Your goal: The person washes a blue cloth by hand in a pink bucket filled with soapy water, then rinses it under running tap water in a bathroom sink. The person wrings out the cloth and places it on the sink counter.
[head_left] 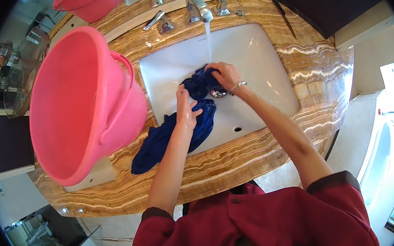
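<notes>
A wet dark blue cloth (162, 137) lies partly in the white sink basin (262, 58), with its lower end over the front rim onto the counter. My right hand (226, 76) grips a bunched part of it below the stream of water from the chrome faucet (197, 6). My left hand (185, 108) rests against the cloth at the left of the basin, its fingers apart; its palm side is partly hidden. The round metal drain piece (218, 92) shows between the cloth and my right wrist.
A large pink plastic bucket (127, 112) stands on the brown veined stone counter (230, 162), left of the basin. Chrome lever handles (165, 23) flank the faucet. A comb (285, 18) lies at the back right. A mirror rises behind the counter.
</notes>
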The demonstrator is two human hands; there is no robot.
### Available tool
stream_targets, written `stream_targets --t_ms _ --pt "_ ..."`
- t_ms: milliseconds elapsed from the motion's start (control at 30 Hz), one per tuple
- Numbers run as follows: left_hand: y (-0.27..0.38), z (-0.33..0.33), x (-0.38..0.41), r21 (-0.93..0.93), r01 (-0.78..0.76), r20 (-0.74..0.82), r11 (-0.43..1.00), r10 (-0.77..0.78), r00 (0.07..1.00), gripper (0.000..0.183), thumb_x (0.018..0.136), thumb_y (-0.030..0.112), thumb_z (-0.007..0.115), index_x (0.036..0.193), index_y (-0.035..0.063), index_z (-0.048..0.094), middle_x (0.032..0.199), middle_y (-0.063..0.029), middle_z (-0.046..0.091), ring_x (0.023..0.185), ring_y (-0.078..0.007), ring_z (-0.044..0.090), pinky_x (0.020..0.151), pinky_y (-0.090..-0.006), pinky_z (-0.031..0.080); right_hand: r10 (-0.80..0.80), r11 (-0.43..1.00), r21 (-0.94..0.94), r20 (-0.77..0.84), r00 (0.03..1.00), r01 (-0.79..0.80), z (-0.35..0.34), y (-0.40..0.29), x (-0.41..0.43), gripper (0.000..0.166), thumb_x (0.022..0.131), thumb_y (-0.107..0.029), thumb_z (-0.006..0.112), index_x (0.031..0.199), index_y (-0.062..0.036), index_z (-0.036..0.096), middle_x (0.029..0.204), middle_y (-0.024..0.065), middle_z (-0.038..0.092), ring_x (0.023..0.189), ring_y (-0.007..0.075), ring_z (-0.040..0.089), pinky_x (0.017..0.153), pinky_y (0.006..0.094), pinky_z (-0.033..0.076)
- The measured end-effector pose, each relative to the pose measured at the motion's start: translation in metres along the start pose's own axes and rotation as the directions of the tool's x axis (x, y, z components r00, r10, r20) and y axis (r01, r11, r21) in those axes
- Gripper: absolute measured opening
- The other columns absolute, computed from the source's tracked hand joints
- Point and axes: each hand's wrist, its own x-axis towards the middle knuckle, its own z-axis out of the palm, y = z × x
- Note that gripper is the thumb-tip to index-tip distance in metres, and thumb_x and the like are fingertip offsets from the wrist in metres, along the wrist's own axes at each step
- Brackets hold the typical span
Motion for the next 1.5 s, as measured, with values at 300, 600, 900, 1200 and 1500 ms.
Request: stream_targets --t_ms 300,600,900,1200,1500 --pt "-0.009 0.022 0.039 -0.440 -0.004 0.207 0.898 0.105 0.973 0.029 0.093 0.037 0.046 0.110 0.0146 0.054 0.099 -0.0022 0.059 0.093 -0.0160 0.057 0.082 -0.0338 0.048 -0.171 0.974 -0.188 -0.239 0.956 0.127 0.016 -0.054 0.010 0.014 0.073 -0.014 0.063 0.084 -0.0159 0.054 0.076 0.0052 0.056 0.059 0.0263 0.058 0.055 0.0374 0.047" --pt "0.008 -0.047 0.049 0.640 -0.598 0.028 0.482 0.764 0.645 0.020 0.083 0.021 0.062 0.081 0.0076 0.046 0.087 -0.0038 0.047 0.087 -0.0187 0.043 0.082 -0.0294 0.035 0.131 0.981 -0.141 -0.008 0.991 -0.131 -0.004 0.042 0.009 0.057 0.071 -0.013 0.064 0.125 -0.0262 0.051 0.120 0.0098 0.049 0.106 0.0352 0.048 0.085 0.0494 0.040" --pt "-0.004 -0.049 0.051 -0.460 -0.132 0.203 0.878 0.248 0.947 0.047 0.094 0.048 0.037 0.124 0.0148 0.047 0.107 -0.0079 0.058 0.097 -0.0239 0.056 0.087 -0.0403 0.046 -0.271 0.943 0.174 -0.096 0.958 0.285 0.054 -0.131 -0.019 0.012 0.071 -0.019 0.062 0.080 -0.0136 0.057 0.076 0.0122 0.052 0.075 0.0304 0.053 0.066 0.0416 0.042" --pt "0.030 -0.031 0.042 0.264 -0.559 -0.140 0.786 0.604 0.784 0.026 0.083 0.015 0.063 0.103 0.0061 0.050 0.092 -0.0066 0.050 0.075 -0.0136 0.051 0.066 -0.0261 0.046 -0.451 0.833 -0.361 -0.005 0.893 0.419 -0.037 -0.003 0.049 0.042 0.079 -0.016 0.058 0.120 -0.0214 0.055 0.106 0.0092 0.057 0.099 0.0262 0.053 0.087 0.0441 0.037" --pt "-0.014 -0.034 -0.034 0.936 -0.352 0.314 0.004 0.443 0.840 0.026 0.074 0.015 0.054 0.097 0.0045 0.060 0.102 -0.0202 0.056 0.091 -0.0348 0.053 0.078 -0.0436 0.043 -0.459 0.805 -0.195 0.395 0.796 0.561 0.008 0.048 -0.085 0.033 0.088 -0.001 0.045 0.120 0.0055 0.050 0.123 0.0227 0.050 0.113 0.0366 0.049 0.099 0.0435 0.038"
